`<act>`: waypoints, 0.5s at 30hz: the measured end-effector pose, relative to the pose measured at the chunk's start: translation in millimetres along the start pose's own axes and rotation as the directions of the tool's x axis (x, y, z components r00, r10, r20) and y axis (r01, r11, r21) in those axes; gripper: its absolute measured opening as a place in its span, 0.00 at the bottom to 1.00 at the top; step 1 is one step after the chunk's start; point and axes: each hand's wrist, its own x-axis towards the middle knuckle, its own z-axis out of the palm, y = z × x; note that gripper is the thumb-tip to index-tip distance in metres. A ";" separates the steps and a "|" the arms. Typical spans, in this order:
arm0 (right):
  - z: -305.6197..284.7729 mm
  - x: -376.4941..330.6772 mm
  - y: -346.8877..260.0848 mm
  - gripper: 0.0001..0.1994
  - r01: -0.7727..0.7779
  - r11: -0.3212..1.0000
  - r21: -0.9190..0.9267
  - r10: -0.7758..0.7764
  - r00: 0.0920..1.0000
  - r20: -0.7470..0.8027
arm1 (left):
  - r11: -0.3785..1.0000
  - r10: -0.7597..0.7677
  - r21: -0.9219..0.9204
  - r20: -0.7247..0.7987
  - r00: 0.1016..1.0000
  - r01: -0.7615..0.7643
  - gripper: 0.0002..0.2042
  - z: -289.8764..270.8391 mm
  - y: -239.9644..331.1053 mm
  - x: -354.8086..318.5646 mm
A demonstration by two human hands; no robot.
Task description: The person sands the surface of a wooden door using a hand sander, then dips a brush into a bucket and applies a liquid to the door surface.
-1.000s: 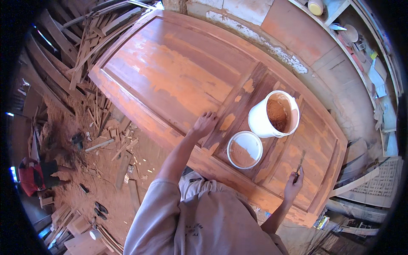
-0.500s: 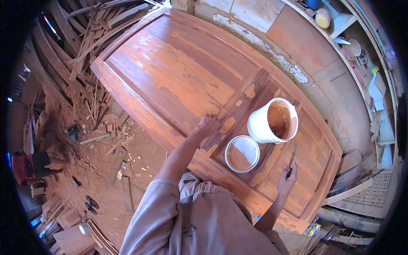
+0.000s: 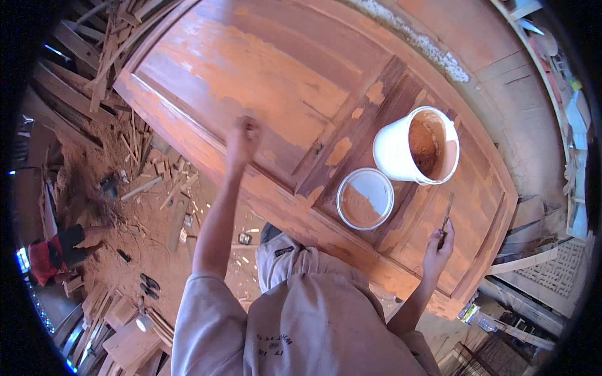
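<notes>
My left hand [image 3: 246,139] is closed and slightly blurred, just above the left panel of a large wooden door [image 3: 295,116]. Whatever its fingers may hold is hidden. My right hand [image 3: 438,247] grips a putty knife [image 3: 446,224] by its dark handle, the narrow blade pointing away from me over the right panel. Between my hands, on the door, a white bucket [image 3: 392,153] leans open toward the right, with brown wood filler [image 3: 425,147] inside. Beside it lies a round white lid [image 3: 379,191], partly covered with the same filler. Patches of orange-brown filler spread over the door.
Scrap wood [image 3: 119,56] is piled at the far left, above a floor [image 3: 213,216] strewn with sawdust and offcuts. A person in red [image 3: 47,260] is at the left rim. Black sandals [image 3: 149,285] lie on the floor. Shelving [image 3: 555,94] runs along the right.
My left hand has moved left and farther away over the left panel. My right hand still holds the putty knife near the bucket. The whole view has shifted.
</notes>
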 end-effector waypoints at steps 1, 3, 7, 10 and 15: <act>0.6 2.4 -5.3 0.21 -0.004 0.999 0.036 0.004 1.000 0.008 | 0.995 -0.091 0.037 -0.063 0.994 0.094 0.12 -14.8 -22.0 -2.1; 2.8 6.9 -24.5 0.21 -0.069 0.997 0.042 0.068 0.997 0.036 | 0.963 -0.197 0.125 -0.272 0.942 0.237 0.19 -33.3 -44.3 -11.8; 6.8 31.5 -47.6 0.23 -0.046 0.997 -0.070 0.052 0.994 0.092 | 0.830 -0.072 0.473 -0.433 0.898 0.295 0.28 -51.5 -59.6 -33.7; 12.1 50.3 -86.8 0.24 0.046 0.977 -0.209 0.004 0.972 0.236 | 0.717 -0.078 0.636 -0.334 0.939 0.286 0.26 -47.5 -76.7 -48.3; 25.4 59.8 -99.8 0.24 -0.075 0.967 -0.243 0.112 0.984 0.141 | 0.783 -0.117 0.549 -0.333 0.936 0.293 0.26 -42.0 -80.1 -43.2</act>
